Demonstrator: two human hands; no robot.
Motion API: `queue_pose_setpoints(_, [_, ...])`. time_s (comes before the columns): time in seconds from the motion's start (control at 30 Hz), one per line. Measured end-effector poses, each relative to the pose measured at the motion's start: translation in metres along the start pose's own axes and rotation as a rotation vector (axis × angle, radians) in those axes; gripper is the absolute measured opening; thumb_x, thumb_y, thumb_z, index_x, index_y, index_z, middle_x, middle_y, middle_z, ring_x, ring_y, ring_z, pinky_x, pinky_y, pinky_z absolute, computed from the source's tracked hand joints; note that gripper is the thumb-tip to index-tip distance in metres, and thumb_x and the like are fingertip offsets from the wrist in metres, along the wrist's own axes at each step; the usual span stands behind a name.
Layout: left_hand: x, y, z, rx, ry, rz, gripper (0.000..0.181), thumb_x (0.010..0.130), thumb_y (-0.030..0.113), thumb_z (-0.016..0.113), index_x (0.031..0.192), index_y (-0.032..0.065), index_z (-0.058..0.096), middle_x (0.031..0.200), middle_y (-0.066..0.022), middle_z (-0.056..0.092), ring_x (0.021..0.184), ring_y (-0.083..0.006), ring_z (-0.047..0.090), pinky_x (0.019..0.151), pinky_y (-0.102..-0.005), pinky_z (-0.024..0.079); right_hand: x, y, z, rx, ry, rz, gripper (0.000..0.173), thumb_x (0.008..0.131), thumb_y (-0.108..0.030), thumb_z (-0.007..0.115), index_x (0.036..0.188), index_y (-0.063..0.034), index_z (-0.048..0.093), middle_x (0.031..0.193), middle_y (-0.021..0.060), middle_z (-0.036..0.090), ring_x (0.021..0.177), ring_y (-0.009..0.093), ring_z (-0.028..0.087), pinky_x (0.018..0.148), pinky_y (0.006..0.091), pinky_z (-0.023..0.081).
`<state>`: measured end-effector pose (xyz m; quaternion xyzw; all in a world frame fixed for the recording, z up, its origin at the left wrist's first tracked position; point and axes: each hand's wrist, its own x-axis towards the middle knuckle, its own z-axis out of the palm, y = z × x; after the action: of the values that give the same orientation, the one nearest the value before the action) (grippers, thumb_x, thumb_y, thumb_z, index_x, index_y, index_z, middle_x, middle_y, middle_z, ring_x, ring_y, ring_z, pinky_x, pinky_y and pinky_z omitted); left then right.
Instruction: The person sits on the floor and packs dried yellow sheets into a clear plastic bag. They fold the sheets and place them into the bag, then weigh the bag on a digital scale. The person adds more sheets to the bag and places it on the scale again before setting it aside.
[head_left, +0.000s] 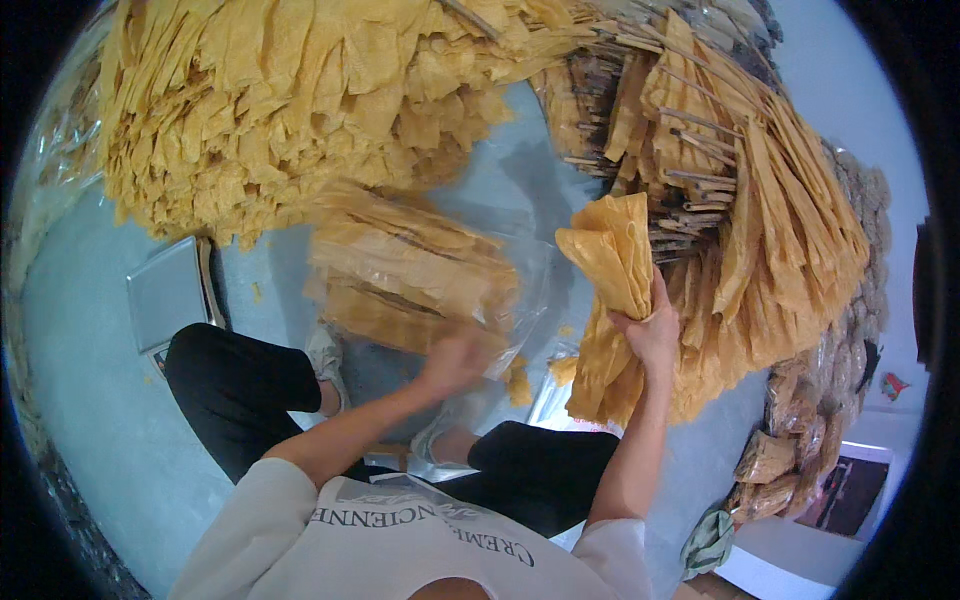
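My right hand (651, 326) grips a folded bundle of yellow dried sheets (619, 247), apparently tofu skin, and holds it upright. To its left, a clear plastic bag (412, 262) packed with the same folded sheets is blurred by motion. My left hand (459, 360), also blurred, closes on the bag's lower right edge; its fingers are not distinct. The bag's loose, transparent mouth (529, 300) spreads towards my right hand. A few broken yellow pieces (519, 381) lie on the floor just below it.
A large heap of yellow sheets (285, 112) rises ahead. On the right, another pile (765, 225) has thin sticks (697, 195) poking out. A scale with a metal platform (166, 294) stands by my left knee. Filled plastic bags (772, 457) line the right wall.
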<state>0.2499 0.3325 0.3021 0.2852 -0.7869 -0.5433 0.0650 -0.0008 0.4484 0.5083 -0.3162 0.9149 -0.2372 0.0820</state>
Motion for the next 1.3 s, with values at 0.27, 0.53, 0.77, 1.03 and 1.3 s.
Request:
queue_pose_setpoints(0.27, [0.071,0.063,0.102,0.5,0.375,-0.684,0.067,0.072,0.038,0.07,0.119,-0.0001,0.043,0.107,-0.0153,0.058,0.094,-0.0308,0.058,0.08,-0.0395,0.047,-0.025,0.017,-0.03,0.201,0.015,0.052,0.082,0.057,-0.003,0.077,0.131,-0.0077,0.042,0.109,0.0108,0.063,0.1,0.021,0.061,0.084,0.0317,0.047])
queue_pose_setpoints(0.53, [0.031,-0.003,0.069,-0.658,0.268,-0.495,0.013,0.091,0.018,0.048,0.088,0.0089,0.056,0.069,0.0011,0.05,0.062,-0.0114,0.05,0.058,-0.0273,0.044,-0.026,0.026,-0.021,0.351,-0.127,-0.116,0.069,0.057,0.0,0.076,0.121,-0.0021,0.048,0.105,0.0081,0.064,0.096,0.018,0.06,0.085,0.0311,0.046])
queue_pose_setpoints(0.77, [-0.042,0.05,-0.098,-0.876,0.196,-0.332,0.016,0.092,0.015,0.045,0.08,0.0092,0.054,0.063,0.0036,0.046,0.051,-0.0069,0.04,0.043,-0.0238,0.033,-0.072,-0.058,-0.036,0.819,-0.655,-0.192,0.065,0.055,-0.004,0.079,0.115,-0.0003,0.054,0.106,0.0058,0.062,0.096,0.016,0.058,0.086,0.0314,0.045])
queue_pose_setpoints(1.03, [-0.048,0.051,-0.162,-1.303,0.18,-0.511,0.011,0.087,0.016,0.052,0.085,0.0091,0.06,0.062,0.0044,0.05,0.048,-0.0069,0.041,0.043,-0.0216,0.032,-0.125,-0.105,0.052,0.793,-1.156,-0.269,0.063,0.062,-0.012,0.078,0.119,-0.0003,0.052,0.115,0.0073,0.058,0.109,0.018,0.051,0.094,0.0325,0.039])
queue_pose_setpoints(1.3, [-0.072,-0.04,-0.166,-0.555,0.335,-0.163,0.022,0.088,0.024,0.057,0.081,0.0042,0.063,0.066,0.0009,0.06,0.05,-0.0111,0.048,0.048,-0.0252,0.038,-0.137,-0.093,0.164,0.14,-1.116,-0.253,0.062,0.064,-0.022,0.075,0.12,-0.007,0.053,0.11,0.0089,0.061,0.102,0.021,0.056,0.086,0.0312,0.043])
